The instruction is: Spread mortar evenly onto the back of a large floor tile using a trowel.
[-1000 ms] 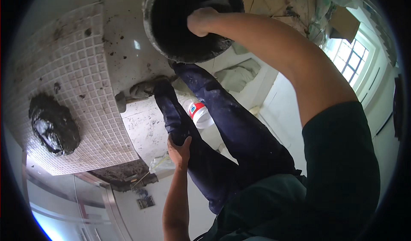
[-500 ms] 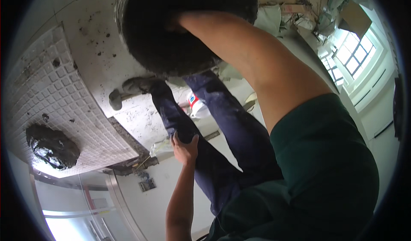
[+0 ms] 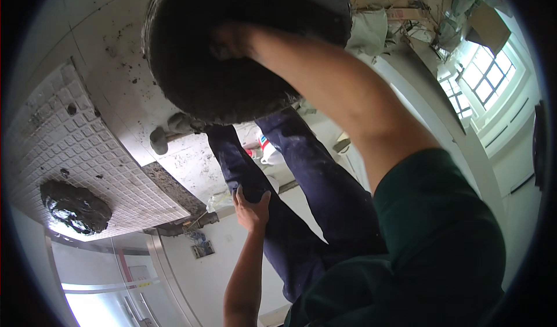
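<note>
My right hand (image 3: 230, 41) is inside a large dark bucket (image 3: 203, 103) at the top of the view. Its fingers look curled, but shadow and blur hide what they hold. Dark wet mortar seems to coat the bucket's inside. My left hand (image 3: 252, 210) rests on my left trouser leg near the knee, thumb and fingers apart, with nothing in it. To the left lies a pale tile (image 3: 122, 161), its gridded back facing up. A glossy lump of grey mortar (image 3: 75, 207) sits on that tile.
Mortar crumbs dot the pale floor (image 3: 125, 95) between tile and bucket. Behind my legs stands a white container with a red and blue label (image 3: 270, 152). Debris and a cardboard piece (image 3: 487, 25) lie at upper right. A glass door (image 3: 110, 275) is at lower left.
The bucket appears larger and lower, and more of its near wall shows. My right hand has shifted slightly left and down inside it. My left hand stays on the leg.
</note>
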A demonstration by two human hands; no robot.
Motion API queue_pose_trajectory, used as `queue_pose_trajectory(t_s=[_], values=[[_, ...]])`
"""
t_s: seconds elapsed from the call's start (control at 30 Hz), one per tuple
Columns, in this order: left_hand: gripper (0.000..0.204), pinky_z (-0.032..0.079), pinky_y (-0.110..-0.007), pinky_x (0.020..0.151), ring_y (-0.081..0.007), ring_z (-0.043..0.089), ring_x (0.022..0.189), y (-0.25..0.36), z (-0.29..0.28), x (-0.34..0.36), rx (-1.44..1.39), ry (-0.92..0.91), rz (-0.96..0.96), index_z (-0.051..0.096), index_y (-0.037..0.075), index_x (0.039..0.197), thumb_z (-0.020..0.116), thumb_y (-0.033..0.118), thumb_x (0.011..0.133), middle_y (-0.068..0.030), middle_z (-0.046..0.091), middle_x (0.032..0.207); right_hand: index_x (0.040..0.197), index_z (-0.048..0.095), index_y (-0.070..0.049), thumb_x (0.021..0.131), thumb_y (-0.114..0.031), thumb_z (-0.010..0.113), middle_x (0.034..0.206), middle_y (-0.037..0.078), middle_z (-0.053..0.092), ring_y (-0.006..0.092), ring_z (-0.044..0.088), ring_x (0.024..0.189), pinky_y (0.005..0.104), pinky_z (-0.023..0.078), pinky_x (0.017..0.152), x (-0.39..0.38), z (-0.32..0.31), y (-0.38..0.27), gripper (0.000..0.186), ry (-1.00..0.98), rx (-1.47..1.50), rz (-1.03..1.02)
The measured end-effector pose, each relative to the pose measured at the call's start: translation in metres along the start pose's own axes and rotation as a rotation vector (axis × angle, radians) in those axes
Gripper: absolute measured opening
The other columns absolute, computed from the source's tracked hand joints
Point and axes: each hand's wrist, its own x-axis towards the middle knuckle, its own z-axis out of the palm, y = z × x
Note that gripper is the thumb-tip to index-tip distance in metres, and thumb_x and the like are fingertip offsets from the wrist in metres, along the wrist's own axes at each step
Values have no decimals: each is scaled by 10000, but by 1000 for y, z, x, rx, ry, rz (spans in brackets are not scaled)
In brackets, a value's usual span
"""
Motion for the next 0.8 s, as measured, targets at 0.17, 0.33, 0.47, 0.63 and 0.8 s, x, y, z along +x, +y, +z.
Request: queue_pose_trajectory(t_s=[0.17,0.33,0.47,0.63,0.8], values=[[903,441,-451,1068,-355,508,1330,6,-19,-2,-12,23,42,507,57,1408,858,445,671,-162,509,1462,999,551,-87,1008,-253,586,734,38,585,132,602,571,228,466,409,-27,35,-19,170,-67,564,90],[883,442,-443,1067,-351,532,1302,0,-29,5,-6,76,73,532,47,1383,863,443,666,-153,545,1423,1036,577,-113,1010,-166,543,725,63,595,160,585,529,244,494,442,-21,29,-15,68,-426,711,144],[875,442,-440,1066,-346,547,1283,2,-30,7,8,53,107,542,50,1373,871,440,662,-152,564,1401,1028,581,-98,1003,-168,558,656,42,572,153,593,520,248,477,425,-6,41,-47,78,-339,589,-53],[858,444,-440,1064,-344,555,1274,-8,-37,7,1,43,89,555,51,1359,875,437,662,-153,583,1382,962,617,-66,1005,-174,569,682,69,609,166,598,526,276,438,404,-14,47,-45,125,-105,405,-252],[834,463,-441,1042,-353,583,1236,-28,-42,11,-54,99,129,573,43,1337,877,429,663,-175,619,1327,829,622,-86,973,-195,573,646,37,604,144,555,490,279,415,404,-44,45,-49,187,54,-32,-435]])
